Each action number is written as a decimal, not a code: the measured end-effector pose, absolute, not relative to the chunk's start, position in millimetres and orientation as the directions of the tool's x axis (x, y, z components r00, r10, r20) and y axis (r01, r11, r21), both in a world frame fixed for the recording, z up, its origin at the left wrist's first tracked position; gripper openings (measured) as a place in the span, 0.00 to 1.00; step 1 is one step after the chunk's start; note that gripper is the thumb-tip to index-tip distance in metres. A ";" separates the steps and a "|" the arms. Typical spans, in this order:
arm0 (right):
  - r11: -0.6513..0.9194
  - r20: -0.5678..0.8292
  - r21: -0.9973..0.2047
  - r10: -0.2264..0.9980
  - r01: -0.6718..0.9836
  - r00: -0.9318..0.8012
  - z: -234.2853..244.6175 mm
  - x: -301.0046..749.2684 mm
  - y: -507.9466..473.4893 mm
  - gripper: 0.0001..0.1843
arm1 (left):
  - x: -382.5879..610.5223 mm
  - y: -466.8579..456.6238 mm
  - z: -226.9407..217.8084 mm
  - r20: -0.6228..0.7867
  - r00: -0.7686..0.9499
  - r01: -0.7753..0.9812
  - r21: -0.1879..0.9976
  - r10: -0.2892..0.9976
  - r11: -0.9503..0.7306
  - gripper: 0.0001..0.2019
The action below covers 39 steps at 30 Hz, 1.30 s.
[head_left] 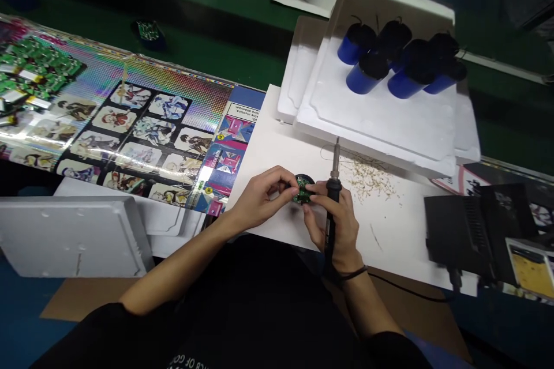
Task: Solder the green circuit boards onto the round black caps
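Head – R hand (341, 225) w/ sold. iron (333, 189) – PCB (304, 192)

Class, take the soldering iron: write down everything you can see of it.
The soldering iron has a black handle, probably plastic, with a wider collar at its front, and a slim, silvery-grey metal shaft narrowing to a tip. The person's right hand holds it, tip pointing away from the body towards the white foam tray; whether the tip touches the tray is unclear. The handle's rear end is hidden near the wrist. Whether it is hot cannot be seen.
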State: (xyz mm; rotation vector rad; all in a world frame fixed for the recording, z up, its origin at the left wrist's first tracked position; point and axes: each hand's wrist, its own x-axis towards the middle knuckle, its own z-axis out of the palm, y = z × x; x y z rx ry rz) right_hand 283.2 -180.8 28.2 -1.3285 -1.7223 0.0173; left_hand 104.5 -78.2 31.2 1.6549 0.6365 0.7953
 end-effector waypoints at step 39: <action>0.390 0.673 -0.477 0.739 0.787 0.042 23.3 278.8 -179.8 0.27 | 99.8 -73.8 30.9 0.442 0.681 0.007 0.793 0.584 -0.609 0.01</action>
